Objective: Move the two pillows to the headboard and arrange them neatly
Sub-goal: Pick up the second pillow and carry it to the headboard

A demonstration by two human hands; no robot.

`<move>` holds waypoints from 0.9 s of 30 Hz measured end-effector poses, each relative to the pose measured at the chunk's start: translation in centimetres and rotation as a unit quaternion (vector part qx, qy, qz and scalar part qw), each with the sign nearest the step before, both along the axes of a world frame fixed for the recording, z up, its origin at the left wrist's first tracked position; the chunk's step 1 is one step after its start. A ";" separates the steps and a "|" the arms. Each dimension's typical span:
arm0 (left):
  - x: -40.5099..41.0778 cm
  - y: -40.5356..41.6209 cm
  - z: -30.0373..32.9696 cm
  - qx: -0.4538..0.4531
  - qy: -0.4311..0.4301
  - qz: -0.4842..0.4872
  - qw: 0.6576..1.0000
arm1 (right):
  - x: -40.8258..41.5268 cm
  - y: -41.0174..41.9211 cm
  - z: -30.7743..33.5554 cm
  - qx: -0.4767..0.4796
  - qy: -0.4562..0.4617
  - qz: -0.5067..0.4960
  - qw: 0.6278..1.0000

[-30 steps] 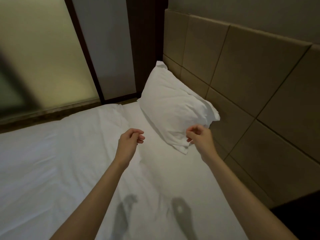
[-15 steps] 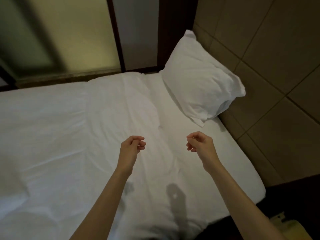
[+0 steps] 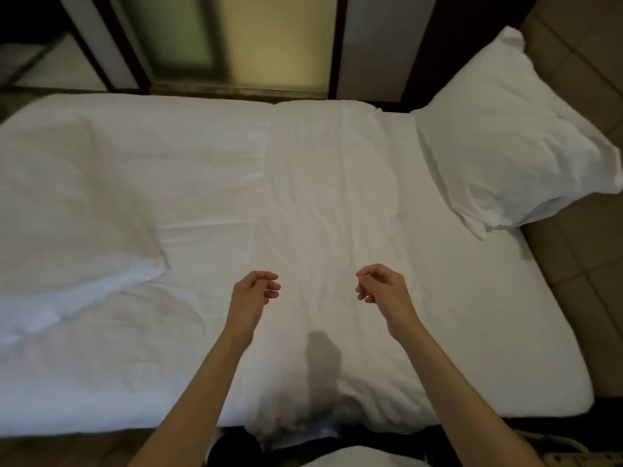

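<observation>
From the head camera, looking down across a bed covered in a wrinkled white cotton sheet (image 3: 320,183), both bare forearms reach out from the bottom edge over the near middle of the mattress. The left hand (image 3: 251,298) hangs above the sheet with its fingers loosely curled inward and nothing between them. The right hand (image 3: 384,291) mirrors it just beside, fingers likewise half curled and holding nothing; the two hands are apart from each other and neither touches the bedding. A dark shadow (image 3: 322,358) lies on the sheet between the wrists.

One plump white fabric pillow (image 3: 505,139) leans tilted against the tan padded panel headboard (image 3: 573,298) at the far right corner of the bed, its lower corner resting on the sheet. At the left edge, well apart from the hands, lies a second soft white mound (image 3: 67,251); it looks like the other pillow, though against the white bedding its outline is hard to make out. Beyond the bed stands a frosted glass partition in dark frames (image 3: 256,42).
</observation>
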State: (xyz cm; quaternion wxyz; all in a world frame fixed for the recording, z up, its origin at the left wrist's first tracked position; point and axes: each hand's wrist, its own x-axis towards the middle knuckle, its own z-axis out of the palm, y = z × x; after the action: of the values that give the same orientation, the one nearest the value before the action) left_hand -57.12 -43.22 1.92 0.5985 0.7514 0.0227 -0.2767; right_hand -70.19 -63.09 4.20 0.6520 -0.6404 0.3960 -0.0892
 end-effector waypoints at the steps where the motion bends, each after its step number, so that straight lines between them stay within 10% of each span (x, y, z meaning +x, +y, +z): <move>1: 0.7 1.6 -0.3 0.001 0.001 0.005 1.000 | 0.9 1.6 0.0 -0.002 0.001 0.005 1.000; 15: 13.6 27.3 -2.4 0.040 0.005 0.065 0.997 | 15.8 26.1 -0.8 0.002 0.008 0.029 1.000; 27: 25.4 36.7 -3.8 0.067 -0.025 0.180 0.981 | 29.0 31.4 -2.3 -0.020 0.014 0.134 0.991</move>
State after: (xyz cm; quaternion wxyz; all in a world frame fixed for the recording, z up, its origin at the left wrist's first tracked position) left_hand -31.69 -6.52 -1.87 0.5870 0.7804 0.1610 -0.1436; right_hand -41.22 -31.66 1.94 0.6393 -0.7020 0.3140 -0.0002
